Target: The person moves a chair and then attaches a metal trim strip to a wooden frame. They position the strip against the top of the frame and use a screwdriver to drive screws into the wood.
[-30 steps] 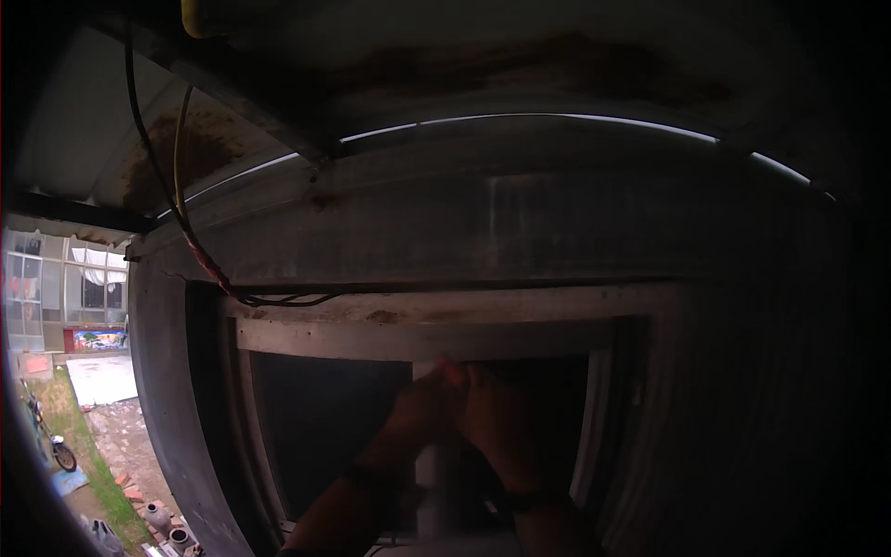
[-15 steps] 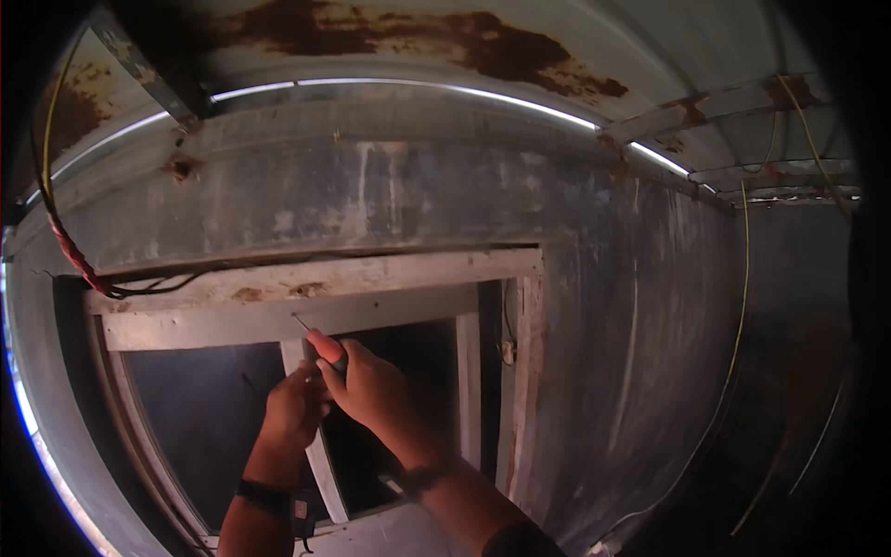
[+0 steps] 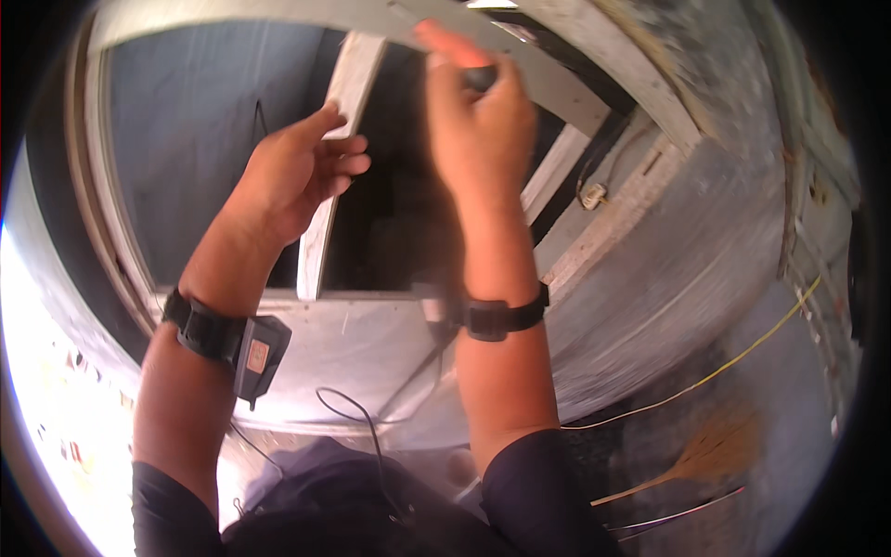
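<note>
My right hand point(image 3: 487, 130) is wrapped round a screwdriver point(image 3: 448, 42) with a red-orange and black handle, raised close to the top rail of a white wooden window frame point(image 3: 320, 227). The screwdriver tip points up and left toward that rail. Lower and to the left, my left hand point(image 3: 292, 172) is held up in front of the frame's middle upright, its fingers loosely bent and apart. I see nothing held in it, though the palm is partly hidden. Both wrists wear black straps, the left one with a small dark box point(image 3: 263, 357).
Dark panes lie on both sides of the upright. A small pale fitting on a wire point(image 3: 592, 195) hangs at the frame's right side. Down at the right are a straw broom point(image 3: 719, 453) and a yellow cord point(image 3: 733, 364). A thin black cable point(image 3: 371, 436) loops near my body.
The view has tipped downward. My hands, close together around the screwdriver before, are now apart; the right still holds it, while the left has moved off to the left with its fingers loosened.
</note>
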The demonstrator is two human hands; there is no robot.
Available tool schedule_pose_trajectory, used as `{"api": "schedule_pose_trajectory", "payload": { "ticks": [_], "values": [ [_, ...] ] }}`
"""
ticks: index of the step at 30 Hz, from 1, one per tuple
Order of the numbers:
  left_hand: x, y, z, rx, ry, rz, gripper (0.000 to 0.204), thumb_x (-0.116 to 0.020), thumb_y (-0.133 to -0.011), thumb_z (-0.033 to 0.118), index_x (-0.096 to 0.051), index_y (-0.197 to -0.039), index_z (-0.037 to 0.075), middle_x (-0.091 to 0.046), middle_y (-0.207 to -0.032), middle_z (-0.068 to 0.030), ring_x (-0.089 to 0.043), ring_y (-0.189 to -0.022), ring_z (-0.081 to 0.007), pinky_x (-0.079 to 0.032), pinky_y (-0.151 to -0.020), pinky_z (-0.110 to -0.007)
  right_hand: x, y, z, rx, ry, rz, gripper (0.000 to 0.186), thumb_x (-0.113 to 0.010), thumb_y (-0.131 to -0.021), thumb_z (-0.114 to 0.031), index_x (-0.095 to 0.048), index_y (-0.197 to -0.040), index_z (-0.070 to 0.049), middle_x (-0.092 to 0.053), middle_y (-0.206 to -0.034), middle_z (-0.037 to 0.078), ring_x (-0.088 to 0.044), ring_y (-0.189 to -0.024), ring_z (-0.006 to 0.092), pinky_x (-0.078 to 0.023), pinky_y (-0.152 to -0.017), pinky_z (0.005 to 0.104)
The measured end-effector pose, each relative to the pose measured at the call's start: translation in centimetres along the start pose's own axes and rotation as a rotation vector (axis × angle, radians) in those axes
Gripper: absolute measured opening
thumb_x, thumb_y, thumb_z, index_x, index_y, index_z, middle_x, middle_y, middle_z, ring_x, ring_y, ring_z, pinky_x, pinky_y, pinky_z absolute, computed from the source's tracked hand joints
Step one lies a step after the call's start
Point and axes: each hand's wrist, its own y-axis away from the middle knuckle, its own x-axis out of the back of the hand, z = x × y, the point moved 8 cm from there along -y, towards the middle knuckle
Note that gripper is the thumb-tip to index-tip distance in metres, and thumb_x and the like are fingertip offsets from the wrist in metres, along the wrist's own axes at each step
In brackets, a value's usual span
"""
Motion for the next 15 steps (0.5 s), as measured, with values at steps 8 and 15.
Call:
{"api": "schedule_pose_trajectory", "payload": {
  "ticks": [8, 15],
  "values": [
    [3.4, 2.8, -1.3, -0.004, 0.065, 0.084, 0.043, -0.058, -0.096, 0.038, -0.055, -0.118, 0.001, -0.065, -0.092, -0.0107, -0.065, -0.074, -0.0161, -0.049, -0.059, -0.025, -1.3, -0.1, -0.7, 0.050, -0.490, -0.016, 0.027, -0.061, -0.090, -0.012, -0.062, -0.103, 0.012, -0.068, -0.105, 0.017, -0.064, -0.104, 0.0220, -0.044, -0.100, 0.0335],
    [6.1, 3.8, -2.6, 0.025, 0.131, 0.077, 0.037, -0.058, -0.096, 0.031, -0.056, -0.117, 0.000, -0.064, -0.092, -0.0100, -0.066, -0.072, -0.0168, -0.050, -0.060, -0.025, -2.0, -0.6, -3.3, 0.135, -0.160, -0.022, 0.034, -0.058, -0.098, -0.024, -0.049, -0.098, 0.010, -0.072, -0.098, 0.019, -0.067, -0.099, 0.0205, -0.052, -0.091, 0.0301]
  ]
}}
